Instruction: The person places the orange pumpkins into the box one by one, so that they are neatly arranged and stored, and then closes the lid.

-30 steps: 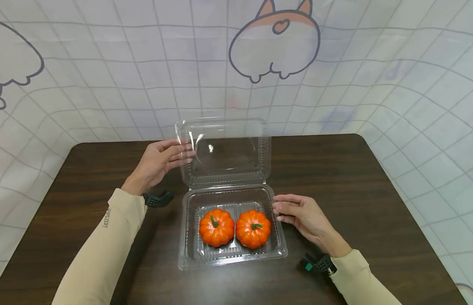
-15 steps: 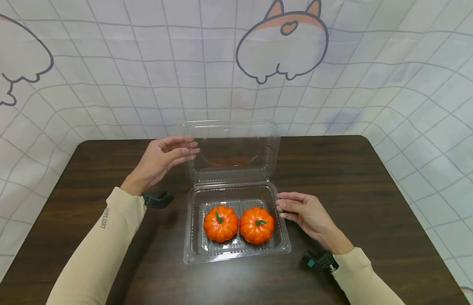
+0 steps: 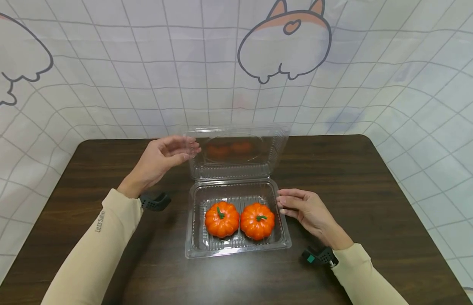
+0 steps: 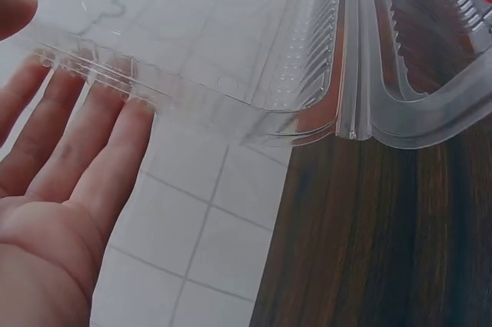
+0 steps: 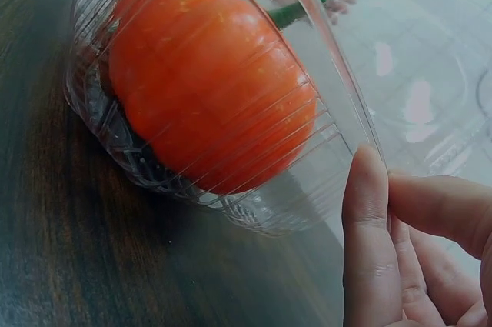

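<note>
A clear plastic clamshell container [image 3: 236, 253] sits on the table with its hinged lid [image 3: 236, 167] raised at the back. Side by side in its base are two orange toy pumpkins, a left pumpkin [image 3: 222, 220] and a right pumpkin [image 3: 257, 222], both with green stems. My left hand [image 3: 160, 156] is at the lid's left edge; in the left wrist view its straight fingers [image 4: 108, 127] touch that edge from outside, the thumb apart from them. At the base's right side, my right hand [image 3: 307, 212] pinches the rim between thumb and index finger [image 5: 367, 204].
The dark wooden table [image 3: 354, 178] extends around the container on all sides. Behind it hangs a white gridded backdrop [image 3: 145, 84] with cartoon animal drawings. Each wrist wears a black strap device, such as the right one [image 3: 318, 256].
The lid has tilted further forward over the base, my left hand moving with it, and reflections of the pumpkins now show in it. My right hand stays at the rim.
</note>
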